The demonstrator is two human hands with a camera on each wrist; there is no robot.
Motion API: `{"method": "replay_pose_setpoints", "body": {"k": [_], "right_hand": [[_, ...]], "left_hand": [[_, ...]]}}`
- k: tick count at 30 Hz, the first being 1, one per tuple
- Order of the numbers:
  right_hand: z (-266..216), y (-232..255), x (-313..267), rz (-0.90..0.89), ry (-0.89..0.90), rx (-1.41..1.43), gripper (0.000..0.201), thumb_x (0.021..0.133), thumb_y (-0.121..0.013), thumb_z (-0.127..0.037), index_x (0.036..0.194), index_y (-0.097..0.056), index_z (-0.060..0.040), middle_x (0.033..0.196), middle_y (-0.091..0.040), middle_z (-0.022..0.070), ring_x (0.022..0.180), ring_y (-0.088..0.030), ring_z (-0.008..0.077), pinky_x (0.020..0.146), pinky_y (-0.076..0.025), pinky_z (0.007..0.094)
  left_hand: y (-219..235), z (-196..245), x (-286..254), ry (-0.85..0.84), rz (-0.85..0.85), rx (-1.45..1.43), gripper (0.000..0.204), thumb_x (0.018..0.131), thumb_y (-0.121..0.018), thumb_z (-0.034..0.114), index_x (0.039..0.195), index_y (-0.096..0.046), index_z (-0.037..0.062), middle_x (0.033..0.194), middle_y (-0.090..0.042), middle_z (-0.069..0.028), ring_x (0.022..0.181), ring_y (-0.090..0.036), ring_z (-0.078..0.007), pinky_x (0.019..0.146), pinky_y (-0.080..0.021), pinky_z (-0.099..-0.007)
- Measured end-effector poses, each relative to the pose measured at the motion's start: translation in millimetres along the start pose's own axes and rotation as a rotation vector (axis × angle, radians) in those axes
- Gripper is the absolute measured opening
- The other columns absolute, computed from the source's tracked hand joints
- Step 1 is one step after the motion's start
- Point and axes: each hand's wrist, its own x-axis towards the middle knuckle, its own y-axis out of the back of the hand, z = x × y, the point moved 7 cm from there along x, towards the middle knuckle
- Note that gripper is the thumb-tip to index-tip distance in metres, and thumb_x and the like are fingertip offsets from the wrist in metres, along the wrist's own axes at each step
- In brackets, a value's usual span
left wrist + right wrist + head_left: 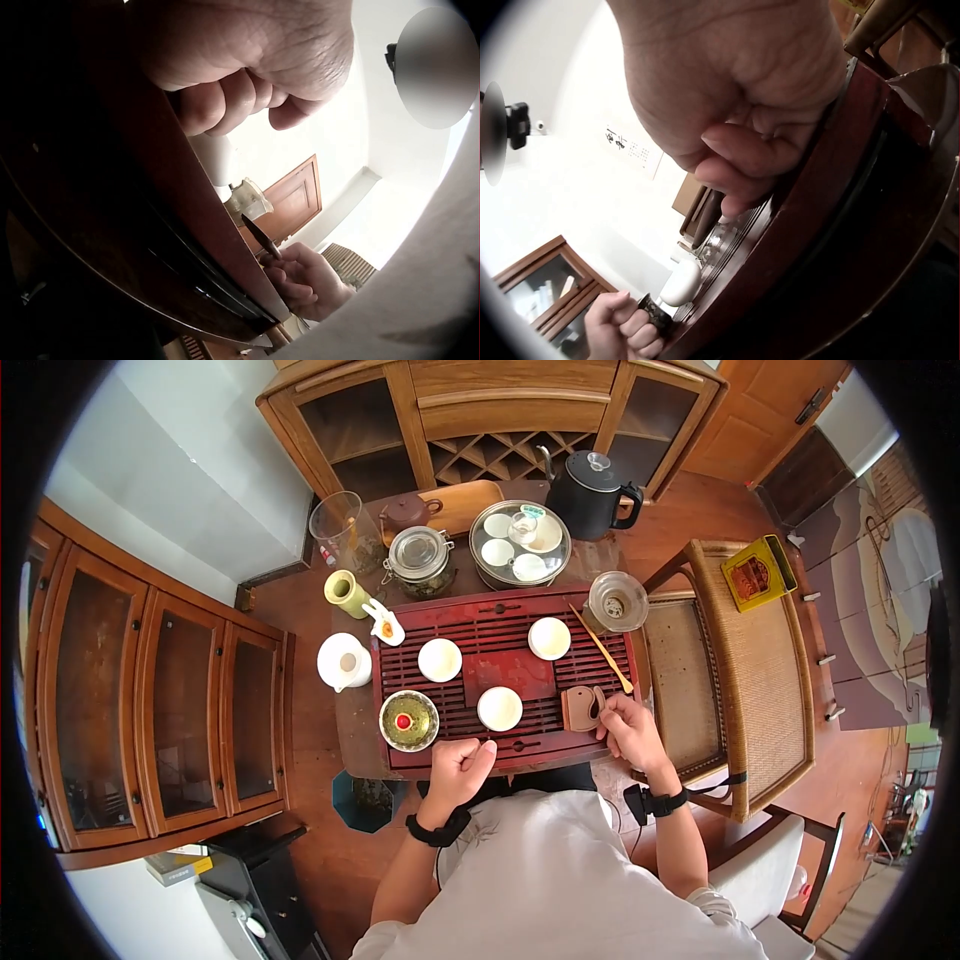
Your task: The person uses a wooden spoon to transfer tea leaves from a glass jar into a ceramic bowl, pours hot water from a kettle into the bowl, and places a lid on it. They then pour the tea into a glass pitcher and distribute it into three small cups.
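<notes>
My right hand (635, 738) pinches the looped handle of a small brown clay vessel (578, 710) at the right front of the dark red slatted tea tray (510, 732). In the left wrist view the vessel (259, 234) shows as a dark slanted shape beyond the right fingertips. My left hand (462, 768) is curled into a fist at the tray's front edge and holds nothing. Close to it, a lidded patterned tea bowl with a red knob (403, 721) stands on the tray. Three pale cups, one nearest me (500, 709), one left (440, 660), one right (549, 639), stand between.
A wooden tea pick (604, 652) slants along the tray's right side, below a glass cup (617, 602). Left stand a white pitcher (343, 662), a green vase (345, 592) and a white figurine (386, 625). Behind are a clip-top jar (419, 560), a round tin (492, 573) and a black kettle (590, 500).
</notes>
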Motion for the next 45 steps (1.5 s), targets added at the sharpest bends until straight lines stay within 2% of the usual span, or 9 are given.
{"method": "replay_pose_setpoints", "body": {"k": [15,17,18,20,22,25,32,38,45], "right_hand": [[-39,-1,-17,-0.056,0.027,0.134,0.008,0.102,-0.063,-0.010,0.103,-0.062,-0.0020,0.081,-0.070,0.0073,0.060,-0.060,0.0092,0.053,-0.045,0.0270],[-96,-3,-30,-0.039,0.341,-0.327,0.009,0.101,-0.065,-0.011,0.102,-0.062,-0.0025,0.082,-0.071,0.0099,0.061,-0.066,0.0186,0.056,-0.051,0.0334],[-119,-3,-35,-0.036,0.341,-0.331,0.009,0.101,-0.065,-0.011,0.102,-0.062,-0.0025,0.082,-0.071,0.0099,0.061,-0.066,0.0186,0.056,-0.051,0.0334],[-189,-12,-52,0.074,0.687,-0.697,0.010,0.099,-0.069,-0.012,0.102,-0.064,-0.0034,0.086,-0.073,0.0137,0.070,-0.072,0.0313,0.061,-0.056,0.0411],[-234,-20,-51,0.088,0.848,-0.853,0.011,0.095,-0.073,-0.011,0.103,-0.066,-0.0056,0.090,-0.074,0.0159,0.077,-0.073,0.0384,0.066,-0.059,0.0456],[-272,-35,-17,0.090,1.065,-1.042,0.011,0.096,-0.075,-0.015,0.100,-0.069,-0.0075,0.084,-0.075,0.0126,0.073,-0.074,0.0340,0.062,-0.058,0.0435],[-271,-94,109,-0.173,0.926,-1.600,0.015,0.091,-0.069,-0.020,0.091,-0.073,-0.0051,0.083,-0.076,0.0164,0.077,-0.075,0.0371,0.069,-0.060,0.0482],[-250,-127,151,-0.302,0.730,-1.680,0.023,0.084,-0.075,-0.020,0.095,-0.080,-0.0005,0.098,-0.079,0.0212,0.094,-0.078,0.0388,0.081,-0.063,0.0489],[-234,-124,172,-0.333,0.685,-1.604,0.017,0.086,-0.072,-0.022,0.093,-0.078,-0.0078,0.090,-0.078,0.0157,0.090,-0.077,0.0367,0.078,-0.060,0.0481]], "left_hand": [[0,0,1,-0.006,-0.012,0.001,0.056,0.099,-0.073,0.008,0.061,-0.033,0.0047,0.055,-0.027,0.0002,0.052,-0.025,-0.0089,0.048,-0.020,-0.0342],[0,0,0,-0.009,-0.017,-0.002,0.055,0.099,-0.073,0.008,0.061,-0.033,0.0045,0.055,-0.027,0.0002,0.052,-0.025,-0.0089,0.048,-0.020,-0.0342],[0,1,0,-0.017,-0.016,-0.003,0.055,0.098,-0.073,0.008,0.061,-0.033,0.0044,0.055,-0.027,0.0001,0.052,-0.025,-0.0091,0.048,-0.020,-0.0344],[0,1,1,-0.030,-0.015,-0.006,0.055,0.098,-0.073,0.008,0.061,-0.034,0.0043,0.055,-0.027,-0.0001,0.052,-0.025,-0.0093,0.048,-0.020,-0.0345],[0,-1,0,-0.039,-0.026,0.001,0.054,0.098,-0.073,0.008,0.061,-0.034,0.0040,0.055,-0.027,-0.0011,0.052,-0.025,-0.0101,0.048,-0.021,-0.0346],[0,3,1,-0.066,-0.031,-0.011,0.054,0.099,-0.074,0.009,0.061,-0.035,0.0035,0.055,-0.027,-0.0022,0.052,-0.025,-0.0109,0.048,-0.021,-0.0350],[-1,2,-1,-0.096,-0.008,-0.025,0.054,0.099,-0.074,0.011,0.062,-0.035,0.0025,0.056,-0.027,-0.0023,0.053,-0.025,-0.0111,0.048,-0.022,-0.0351],[-1,0,-3,-0.073,0.002,-0.053,0.055,0.099,-0.074,0.011,0.063,-0.035,0.0021,0.056,-0.027,-0.0022,0.054,-0.026,-0.0099,0.048,-0.023,-0.0349],[-1,-1,-2,-0.082,-0.016,-0.055,0.054,0.099,-0.074,0.011,0.062,-0.035,0.0024,0.056,-0.027,-0.0025,0.053,-0.026,-0.0111,0.048,-0.024,-0.0351]]}}
